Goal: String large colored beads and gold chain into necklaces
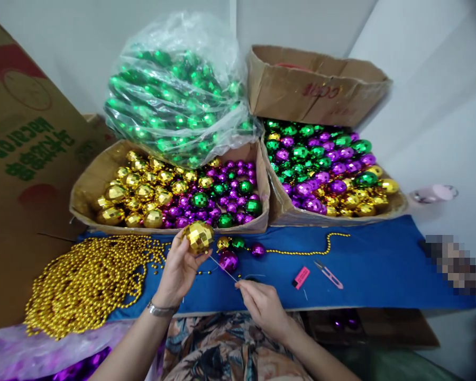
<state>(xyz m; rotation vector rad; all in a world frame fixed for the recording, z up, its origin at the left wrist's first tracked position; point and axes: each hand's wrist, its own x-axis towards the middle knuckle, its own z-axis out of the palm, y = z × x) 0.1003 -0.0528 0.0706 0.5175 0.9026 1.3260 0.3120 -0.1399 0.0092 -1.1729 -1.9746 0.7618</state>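
My left hand (pixel 181 270) is closed around a large gold faceted ball (pixel 198 237), held up above the blue cloth. From the ball a thin straight strand (pixel 223 269) runs down to my right hand (pixel 264 307), which pinches its end; whether it is thread or a needle I cannot make out. Just beyond lie a large purple ball (pixel 228 261), a small gold ball (pixel 222 243), a green ball (pixel 238 243) and another purple ball (pixel 257 250). A gold bead string (pixel 297 252) stretches to the right from these.
Gold bead strings (pixel 87 280) are heaped at left. Behind stand a left carton (pixel 174 229) and right carton (pixel 337 218) of coloured balls, with a bag of green balls (pixel 174 100) above. A pink lighter-like item (pixel 301 277) and thread snips (pixel 330 275) lie on the blue cloth (pixel 365 264).
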